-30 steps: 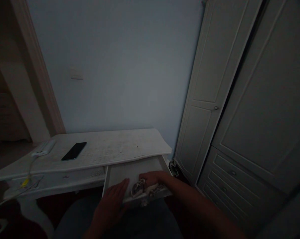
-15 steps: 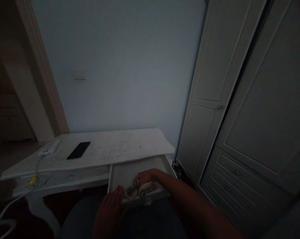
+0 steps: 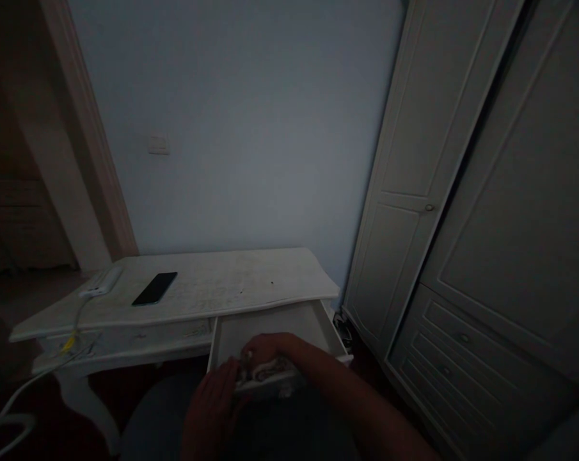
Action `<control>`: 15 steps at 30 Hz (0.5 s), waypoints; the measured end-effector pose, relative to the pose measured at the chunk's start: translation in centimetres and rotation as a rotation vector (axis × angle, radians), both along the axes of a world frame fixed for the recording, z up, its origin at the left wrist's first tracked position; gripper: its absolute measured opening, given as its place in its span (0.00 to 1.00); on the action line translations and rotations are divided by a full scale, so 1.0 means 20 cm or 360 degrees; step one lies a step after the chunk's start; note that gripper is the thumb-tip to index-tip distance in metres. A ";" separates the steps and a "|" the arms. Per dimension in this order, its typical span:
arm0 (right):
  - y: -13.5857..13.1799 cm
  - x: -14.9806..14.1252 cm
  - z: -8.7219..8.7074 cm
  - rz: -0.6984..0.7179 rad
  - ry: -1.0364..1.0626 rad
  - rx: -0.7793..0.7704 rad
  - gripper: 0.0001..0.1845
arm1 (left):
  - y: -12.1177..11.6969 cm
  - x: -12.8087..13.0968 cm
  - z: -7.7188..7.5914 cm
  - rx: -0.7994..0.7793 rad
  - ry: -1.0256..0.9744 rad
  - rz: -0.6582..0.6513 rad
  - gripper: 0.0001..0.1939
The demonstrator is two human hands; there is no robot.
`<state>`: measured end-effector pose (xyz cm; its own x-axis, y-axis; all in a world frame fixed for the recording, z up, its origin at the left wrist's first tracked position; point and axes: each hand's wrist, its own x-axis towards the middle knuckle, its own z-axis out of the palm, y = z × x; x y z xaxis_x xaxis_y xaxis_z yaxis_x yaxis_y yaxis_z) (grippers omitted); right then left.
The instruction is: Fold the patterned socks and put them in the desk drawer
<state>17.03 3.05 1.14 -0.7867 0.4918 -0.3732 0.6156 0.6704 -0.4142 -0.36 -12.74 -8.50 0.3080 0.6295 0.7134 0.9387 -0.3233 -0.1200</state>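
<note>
An open white drawer (image 3: 313, 320) juts out from the desk toward me. Inside, against its front panel, lies a rolled, light-coloured cloth (image 3: 272, 367) with darker markings. My right hand (image 3: 263, 349) reaches into the drawer with curled fingers, closed on the cloth's left part. At the drawer's front left corner, my left hand (image 3: 216, 387) is wrapped over the edge, fingers together and thumb lower down. Dim light and the hands hide part of the cloth.
On the white desk (image 3: 222, 275) lie a black phone (image 3: 155, 289) and a white power strip (image 3: 101, 282) with a cable running down left. A wardrobe (image 3: 404, 243) stands to the right. Dark items (image 3: 341, 326) sit beside the desk's right end.
My right hand has shifted left along the cloth, toward my left hand. My left hand stays at the drawer corner. The view has turned slightly.
</note>
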 end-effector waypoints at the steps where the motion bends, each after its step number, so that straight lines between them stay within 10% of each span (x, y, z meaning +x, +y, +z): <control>1: -0.03 -0.10 -0.02 -0.0001 0.0059 0.0067 0.18 | 0.00 0.00 0.01 0.0012 -0.0009 0.0016 0.33; 7: -0.10 -0.25 -0.06 -0.0253 0.0227 0.0504 0.27 | 0.01 0.01 0.02 0.0104 -0.0018 0.0014 0.32; 15: 0.12 0.35 0.00 -0.0738 0.0024 0.0729 0.24 | -0.01 0.00 -0.01 -0.0004 0.0048 0.0010 0.15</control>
